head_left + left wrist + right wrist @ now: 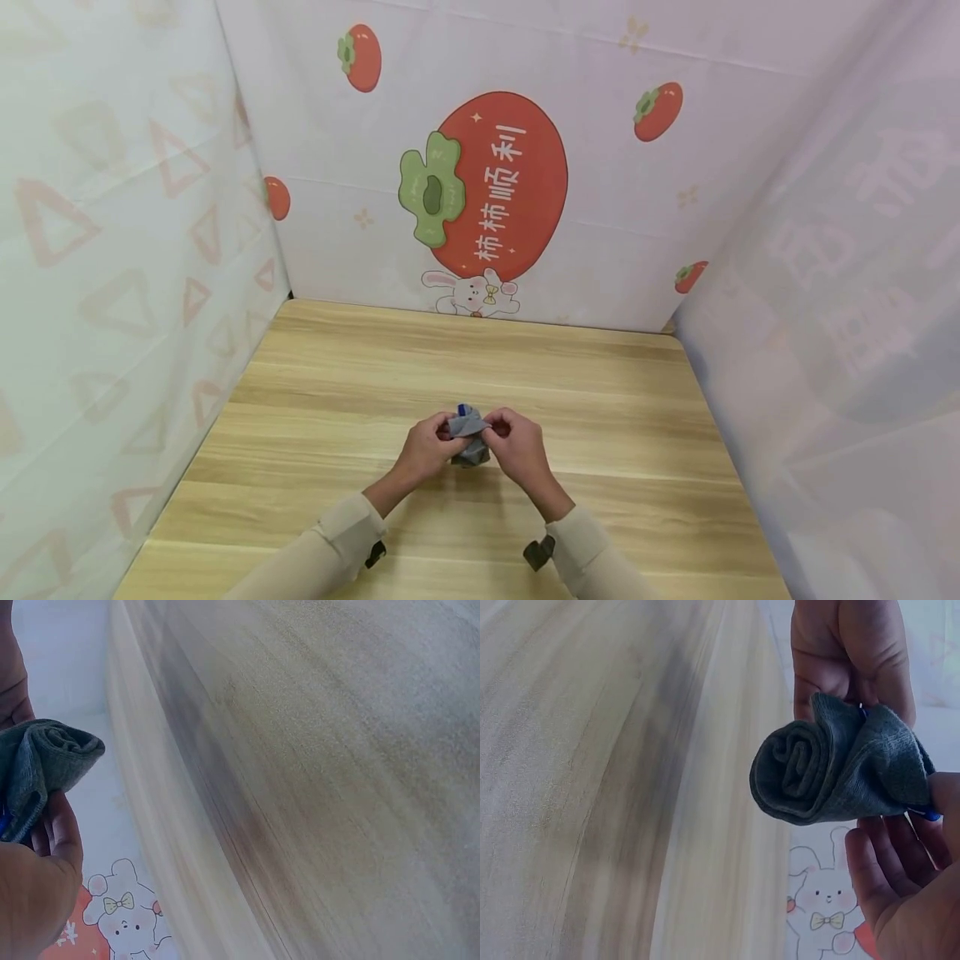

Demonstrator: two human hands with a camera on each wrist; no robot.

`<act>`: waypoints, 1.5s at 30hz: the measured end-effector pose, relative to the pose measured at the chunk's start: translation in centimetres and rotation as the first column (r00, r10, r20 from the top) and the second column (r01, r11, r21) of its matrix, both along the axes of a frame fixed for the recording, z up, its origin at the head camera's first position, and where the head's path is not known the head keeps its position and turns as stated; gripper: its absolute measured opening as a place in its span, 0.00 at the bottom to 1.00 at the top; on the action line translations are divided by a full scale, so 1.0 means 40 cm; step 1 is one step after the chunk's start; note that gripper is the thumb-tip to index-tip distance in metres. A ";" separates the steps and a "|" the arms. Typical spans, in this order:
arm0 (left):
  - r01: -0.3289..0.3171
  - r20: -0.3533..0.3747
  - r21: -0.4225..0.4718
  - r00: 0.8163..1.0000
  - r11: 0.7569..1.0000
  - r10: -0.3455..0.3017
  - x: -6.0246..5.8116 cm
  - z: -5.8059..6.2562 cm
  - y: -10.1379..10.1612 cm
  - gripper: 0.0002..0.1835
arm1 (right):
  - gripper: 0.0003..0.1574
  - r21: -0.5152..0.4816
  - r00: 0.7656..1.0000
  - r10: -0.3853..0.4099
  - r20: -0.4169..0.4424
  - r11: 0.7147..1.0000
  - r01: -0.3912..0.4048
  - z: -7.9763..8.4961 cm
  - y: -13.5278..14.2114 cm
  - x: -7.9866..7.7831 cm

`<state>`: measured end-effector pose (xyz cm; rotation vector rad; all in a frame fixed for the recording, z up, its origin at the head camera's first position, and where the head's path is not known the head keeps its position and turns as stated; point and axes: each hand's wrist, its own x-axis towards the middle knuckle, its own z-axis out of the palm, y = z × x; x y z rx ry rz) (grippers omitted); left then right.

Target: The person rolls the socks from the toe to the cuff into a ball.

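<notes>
A grey sock (pixel 469 427) is rolled into a tight bundle, held in both hands above the middle of the table. My left hand (pixel 432 447) grips its left side, thumb toward me. On the opposite side, my right hand (pixel 520 447) pinches the edge of the folded cuff between thumb and fingers. The spiral end of the roll (pixel 799 769) faces the camera in the right wrist view, with cloth wrapped across its other end. Bits of blue (pixel 924 814) show at the cuff. In the left wrist view the roll (pixel 64 754) is partly cut off by the frame edge.
The wood-grain table (pixel 360 367) reaches to a white backdrop (pixel 600 250) printed with persimmons and a rabbit. Pale printed sheets hang along the left (pixel 135 250) and right (pixel 840 333) sides. Dark wrist straps (pixel 538 552) sit by the sleeve cuffs.
</notes>
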<state>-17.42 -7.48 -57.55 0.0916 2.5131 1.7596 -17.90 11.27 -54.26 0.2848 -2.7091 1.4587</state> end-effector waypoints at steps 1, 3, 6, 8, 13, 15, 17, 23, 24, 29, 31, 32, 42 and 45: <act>0.011 0.000 0.006 1.000 1.000 -0.011 -0.001 0.000 0.000 0.22 | 0.03 -0.003 1.000 -0.004 0.001 1.000 0.004 0.002 0.002 -0.001; 0.038 0.001 0.031 0.999 0.999 -0.038 -0.002 0.000 -0.001 0.22 | 0.03 -0.014 1.000 -0.017 -0.003 1.000 0.017 0.005 0.007 -0.007; 0.080 0.002 0.076 0.997 0.994 -0.081 -0.004 0.000 -0.001 0.20 | 0.03 -0.032 0.999 -0.046 -0.018 0.998 0.046 0.010 0.014 -0.017; 0.112 0.001 0.093 0.994 0.989 -0.112 -0.004 0.000 -0.002 0.19 | 0.03 -0.045 0.998 -0.061 -0.034 0.997 0.059 0.013 0.019 -0.023; 0.187 -0.005 0.105 0.982 0.977 -0.187 -0.004 0.003 -0.007 0.19 | 0.03 -0.074 0.996 -0.075 -0.046 0.995 0.072 0.017 0.030 -0.030; 0.204 -0.004 0.111 0.979 0.973 -0.205 -0.004 0.004 -0.008 0.20 | 0.03 -0.078 0.997 -0.066 -0.036 0.995 0.063 0.015 0.035 -0.032; 0.213 -0.005 0.118 0.977 0.970 -0.214 -0.004 0.005 -0.010 0.20 | 0.03 -0.077 0.999 -0.045 -0.016 0.996 0.043 0.012 0.040 -0.033; 0.209 0.024 0.154 0.976 0.966 -0.215 -0.010 -0.001 -0.022 0.21 | 0.03 -0.134 0.994 0.060 0.096 0.990 -0.047 0.008 0.054 -0.036; 0.198 0.033 0.163 0.978 0.967 -0.206 -0.012 -0.004 -0.024 0.21 | 0.03 -0.148 0.991 0.083 0.107 0.987 -0.066 0.009 0.056 -0.036; 0.179 0.053 0.192 0.980 0.965 -0.193 -0.019 -0.013 -0.029 0.21 | 0.04 -0.210 0.982 0.119 0.147 0.974 -0.086 0.009 0.057 -0.037; 0.199 0.045 0.182 0.977 0.963 -0.210 -0.019 -0.011 -0.027 0.20 | 0.03 -0.229 0.984 0.092 0.153 0.972 -0.055 0.009 0.054 -0.039; 0.209 0.043 0.175 0.975 0.962 -0.219 -0.019 -0.010 -0.025 0.20 | 0.03 -0.236 0.985 0.075 0.156 0.971 -0.037 0.009 0.053 -0.039; 0.264 -0.095 -0.050 0.959 0.963 -0.268 -0.007 0.015 -0.004 0.15 | 0.04 -0.217 0.988 -0.019 0.154 0.975 0.053 0.015 0.046 -0.049; 0.276 -0.147 -0.133 0.944 0.952 -0.295 -0.009 0.019 0.002 0.14 | 0.04 -0.215 0.989 -0.035 0.144 0.974 0.066 0.023 0.045 -0.053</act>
